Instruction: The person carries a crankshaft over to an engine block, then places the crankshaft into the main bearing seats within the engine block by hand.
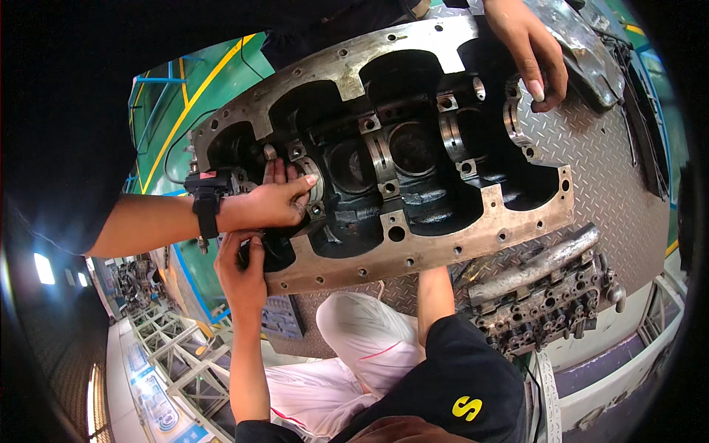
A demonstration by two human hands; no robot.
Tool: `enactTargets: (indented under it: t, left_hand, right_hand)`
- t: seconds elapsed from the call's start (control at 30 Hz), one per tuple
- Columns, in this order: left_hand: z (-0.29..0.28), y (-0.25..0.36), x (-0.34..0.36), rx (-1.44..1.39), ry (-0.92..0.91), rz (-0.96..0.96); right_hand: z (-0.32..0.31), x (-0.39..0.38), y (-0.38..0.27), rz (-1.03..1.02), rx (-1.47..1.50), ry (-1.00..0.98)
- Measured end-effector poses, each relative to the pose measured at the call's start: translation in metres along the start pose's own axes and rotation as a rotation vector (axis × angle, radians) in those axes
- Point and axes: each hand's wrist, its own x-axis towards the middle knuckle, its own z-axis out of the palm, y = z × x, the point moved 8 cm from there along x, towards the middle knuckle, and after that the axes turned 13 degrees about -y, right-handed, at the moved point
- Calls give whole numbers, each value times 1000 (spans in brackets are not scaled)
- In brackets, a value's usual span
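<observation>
Thumb and fingers of the strapped hand were curled at the bearing; whether they clamped it could not be told. The block lay around them; just below, a co-worker's hand met its edge. Greasy-looking metal might let the grip slip, and the block, if shifted, could pinch either hand.

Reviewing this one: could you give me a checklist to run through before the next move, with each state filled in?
1. Left hand at the engine block: ok, at its near left corner.
2. Left grip secure: cannot tell, fingertips partly hidden.
3. Right hand visible: not ok, the right forearm disappears behind the block's near edge.
4. Co-worker's watch-side hand clear of the block: not ok, it reaches inside, at a bearing saddle.
5. Cylinder head off the block: ok, it lies to the lower right.
</observation>
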Motion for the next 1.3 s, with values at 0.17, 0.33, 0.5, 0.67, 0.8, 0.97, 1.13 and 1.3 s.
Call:
enactTargets:
  t: [0.17, 0.33, 0.5, 0.67, 0.8, 0.97, 1.13, 1.3]
  left_hand:
    - [9, -12, 5, 2, -16, -18]
    - [3, -5, 1, 39, 10, -27]
    - [4, -6, 0, 15, 1, -56]
    - [6, -2, 1, 5, -7, -24]
    - [7, -5, 3, -45, -29, -43]
    - [6, -11, 3, 9, -26, -29]
    - [5, -6, 7, -10, -47, -25]
    - [4, -12, 6, -19, -26, -50]
  right_hand:
    - [-7, -3, -6, -12, -11, 17]
    - [-4, -5, -1, -3, -9, 16]
    - [-4, -6, -3, -6, -14, 17]
    - [-5, -6, -1, -2, -16, 19]
    - [-5, -6, 4, 3, -19, 20]
    - [-6, -7, 8, 2, -27, 23]
    - [-7, -3, -4, -18, -36, 21]
    - [-7, -3, -9, -33, -45, 21]
